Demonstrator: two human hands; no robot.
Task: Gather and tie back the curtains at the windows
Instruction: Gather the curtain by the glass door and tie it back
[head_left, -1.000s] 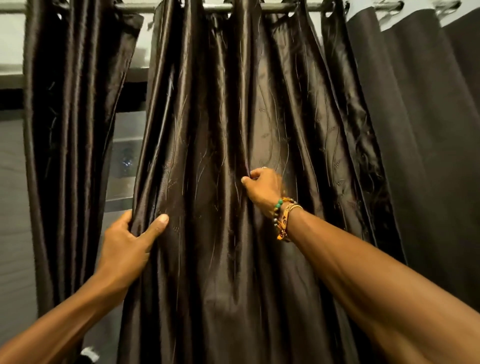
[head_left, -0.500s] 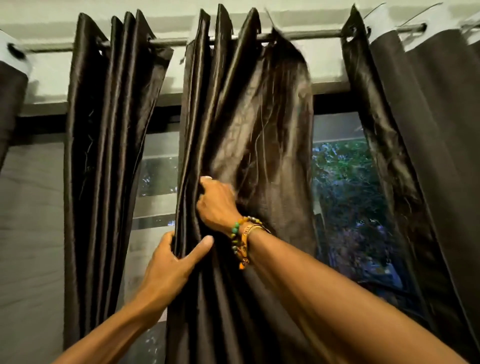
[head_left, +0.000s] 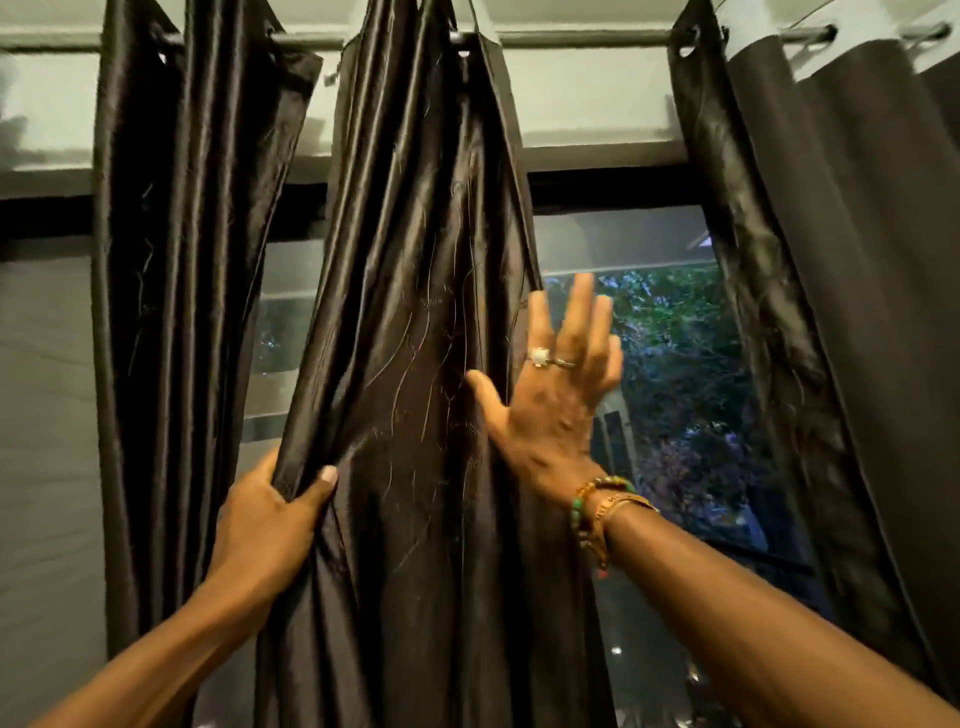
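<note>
**Three dark curtains, the middle one gathered**

The middle curtain (head_left: 415, 312) is glossy dark brown with thin, wavy thread lines. It hangs from the rod (head_left: 571, 39) at top centre and is bunched into narrow upright folds that run down to the bottom edge. The left hand (head_left: 260, 514) grips its left folds below centre, with the thumb on the front. The right hand (head_left: 556, 410) is at its right edge, fingers straight and spread. A matching curtain (head_left: 176, 260) hangs bunched at left, apart from it. A third glossy curtain (head_left: 753, 286) hangs at right, just beside a duller grey curtain (head_left: 883, 312) at far right.
</note>
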